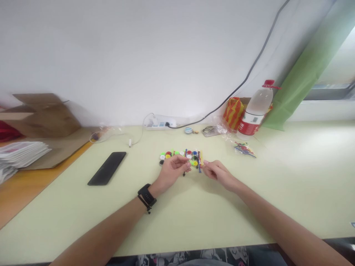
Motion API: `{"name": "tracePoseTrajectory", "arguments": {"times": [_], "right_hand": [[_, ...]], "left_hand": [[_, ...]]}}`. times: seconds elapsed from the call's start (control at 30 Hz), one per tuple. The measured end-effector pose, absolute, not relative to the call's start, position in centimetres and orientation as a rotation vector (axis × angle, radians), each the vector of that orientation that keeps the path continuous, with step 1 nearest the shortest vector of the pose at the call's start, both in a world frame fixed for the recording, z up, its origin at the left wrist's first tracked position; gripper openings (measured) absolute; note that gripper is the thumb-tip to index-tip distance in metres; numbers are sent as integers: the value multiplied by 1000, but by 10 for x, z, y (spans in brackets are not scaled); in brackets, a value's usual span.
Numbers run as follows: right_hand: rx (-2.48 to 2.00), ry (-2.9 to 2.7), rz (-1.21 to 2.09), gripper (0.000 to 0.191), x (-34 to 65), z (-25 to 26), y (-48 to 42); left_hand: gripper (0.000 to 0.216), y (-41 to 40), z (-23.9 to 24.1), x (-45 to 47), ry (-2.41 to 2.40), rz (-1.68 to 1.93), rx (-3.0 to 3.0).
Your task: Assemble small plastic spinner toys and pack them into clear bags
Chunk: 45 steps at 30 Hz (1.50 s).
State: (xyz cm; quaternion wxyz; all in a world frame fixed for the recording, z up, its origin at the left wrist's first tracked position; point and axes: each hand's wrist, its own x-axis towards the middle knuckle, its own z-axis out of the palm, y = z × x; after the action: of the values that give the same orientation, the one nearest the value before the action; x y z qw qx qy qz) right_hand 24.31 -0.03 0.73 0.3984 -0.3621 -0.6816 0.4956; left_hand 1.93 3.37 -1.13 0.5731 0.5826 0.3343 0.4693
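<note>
A cluster of small coloured plastic discs and thin sticks (pixel 181 154) lies on the pale green table (pixel 291 177) in front of me. My left hand (pixel 173 170), with a black watch on its wrist, is curled closed over the near side of the cluster, pinching a small piece with a dark stick below it. My right hand (pixel 217 171) is just to the right, fingers pinched together on a small yellow piece beside the sticks. What exactly each hand holds is too small to name.
A black phone (pixel 107 168) lies to the left. At the back stand a white power strip (pixel 161 123) with cables, a water bottle (pixel 255 111), a red and yellow bag (pixel 233 112) and a packet of coloured pieces (pixel 244 149). Cardboard (pixel 41 118) and papers (pixel 19 155) sit far left.
</note>
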Motion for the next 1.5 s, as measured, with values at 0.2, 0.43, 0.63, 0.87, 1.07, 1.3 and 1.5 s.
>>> {"name": "tracePoseTrajectory", "arguments": {"times": [0.2,0.43,0.63,0.87,1.07,1.3,1.5], "right_hand": [[-944,-1592,1232,49,241,10,1],[-880,-1528,1344,38,232,13,-4],[-867,-1540,1357,35,231,10,-1],[-892,-1472,1324,40,234,5,0],[-939,-1375,1396,49,233,-1,1],[-857,-1327,1622,62,242,2,6],[-910,-1256,1489,57,243,2,10]], "left_hand": [[32,33,-14,19,771,1090,1402],[33,25,-9,21,753,1007,1469],[35,18,-3,22,685,944,1528],[34,29,-6,21,743,1036,1438],[34,33,-7,21,792,1077,1365],[36,31,-5,22,824,1092,1323],[34,34,-7,19,784,1055,1224]]}}
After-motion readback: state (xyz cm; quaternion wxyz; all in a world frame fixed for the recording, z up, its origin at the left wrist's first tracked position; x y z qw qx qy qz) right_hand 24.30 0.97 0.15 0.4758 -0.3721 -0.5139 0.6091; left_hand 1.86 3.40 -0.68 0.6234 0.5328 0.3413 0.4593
